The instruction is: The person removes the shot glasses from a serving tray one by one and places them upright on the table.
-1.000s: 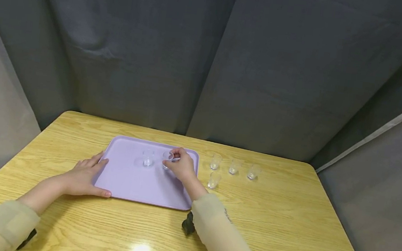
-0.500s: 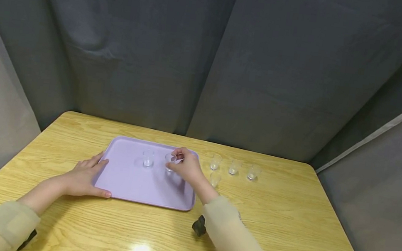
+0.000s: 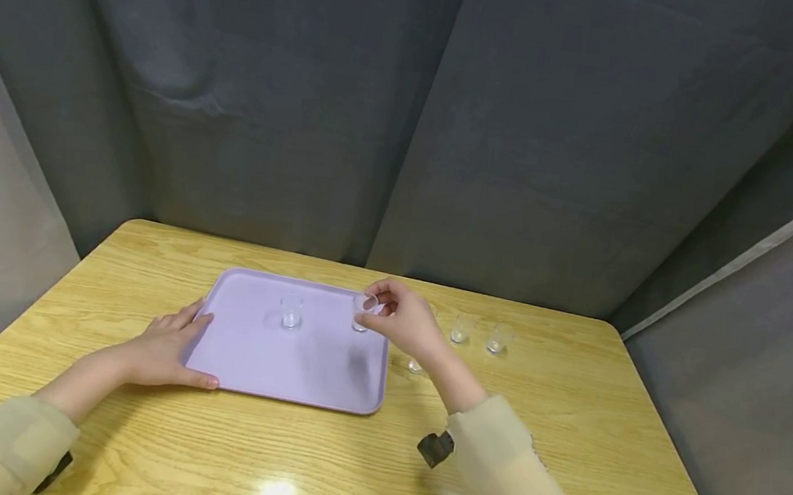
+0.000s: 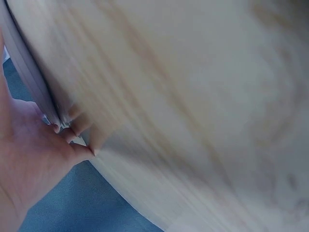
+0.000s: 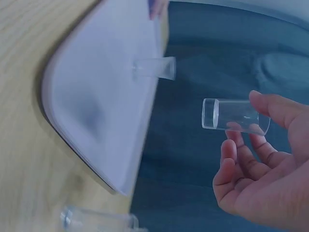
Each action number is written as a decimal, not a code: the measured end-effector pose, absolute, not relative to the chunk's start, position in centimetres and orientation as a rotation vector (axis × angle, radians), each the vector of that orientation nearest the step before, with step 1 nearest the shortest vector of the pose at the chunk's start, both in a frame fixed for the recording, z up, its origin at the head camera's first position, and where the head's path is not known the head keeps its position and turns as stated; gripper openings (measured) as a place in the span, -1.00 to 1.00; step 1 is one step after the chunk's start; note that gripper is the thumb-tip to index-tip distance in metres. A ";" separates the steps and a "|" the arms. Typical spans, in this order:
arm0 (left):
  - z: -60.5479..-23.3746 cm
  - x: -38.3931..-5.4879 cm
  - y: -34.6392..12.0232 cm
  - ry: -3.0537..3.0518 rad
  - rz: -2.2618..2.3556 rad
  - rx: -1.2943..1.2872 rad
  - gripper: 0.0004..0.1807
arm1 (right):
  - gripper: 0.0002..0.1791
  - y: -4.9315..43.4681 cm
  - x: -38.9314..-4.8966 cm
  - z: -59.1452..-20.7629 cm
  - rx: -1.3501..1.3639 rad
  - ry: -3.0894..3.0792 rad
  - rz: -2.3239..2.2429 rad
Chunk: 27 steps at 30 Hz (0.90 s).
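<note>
My right hand (image 3: 406, 319) pinches a small clear shot glass (image 5: 236, 116) between thumb and fingers. In the right wrist view the glass is in the air, apart from the tray surface. The head view places it over the right end of the lilac tray (image 3: 292, 375). Another clear shot glass (image 3: 291, 313) stands upright on the tray. At the tray's left side my left hand (image 3: 164, 351) lies with fingers extended along the rim and the thumb at the front left corner. In the left wrist view the left hand (image 4: 34, 145) shows partly, its fingertips at the edge.
Right of the tray, on the wooden table (image 3: 530, 429), stand two shot glasses, a middle one (image 3: 461, 330) and a right one (image 3: 499, 340). A nearer glass (image 3: 415, 365) is partly hidden by the right hand, and one behind is mostly covered. Grey curtains (image 3: 290, 144) enclose the table.
My right hand has lifted the pinched shot glass off the tray and moved right, toward the tray's right edge. The left hand, the tray and the other glasses have not moved.
</note>
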<state>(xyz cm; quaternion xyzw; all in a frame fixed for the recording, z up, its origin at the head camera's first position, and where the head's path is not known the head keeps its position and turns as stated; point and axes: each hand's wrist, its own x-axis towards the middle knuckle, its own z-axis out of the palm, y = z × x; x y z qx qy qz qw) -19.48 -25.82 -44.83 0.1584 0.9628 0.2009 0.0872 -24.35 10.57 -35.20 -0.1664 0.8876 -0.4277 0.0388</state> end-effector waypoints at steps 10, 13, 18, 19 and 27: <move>-44.8 -19.4 -25.8 2.855 0.612 0.467 0.30 | -0.64 14.4 -22.5 -31.9 -0.571 2.719 -1.315; -44.8 -19.5 -25.9 2.857 0.610 0.467 0.30 | -0.64 15.6 -22.0 -31.5 -0.578 2.754 -1.300; -44.9 -19.5 -25.9 2.858 0.608 0.467 0.30 | -0.64 17.6 -21.6 -31.5 -0.547 2.812 -1.279; -44.9 -19.5 -25.9 2.861 0.611 0.470 0.30 | -0.64 18.0 -21.5 -31.6 -0.535 2.825 -1.272; -44.7 -19.4 -25.7 2.863 0.628 0.476 0.29 | -0.63 21.1 -21.6 -33.1 -0.449 2.888 -1.276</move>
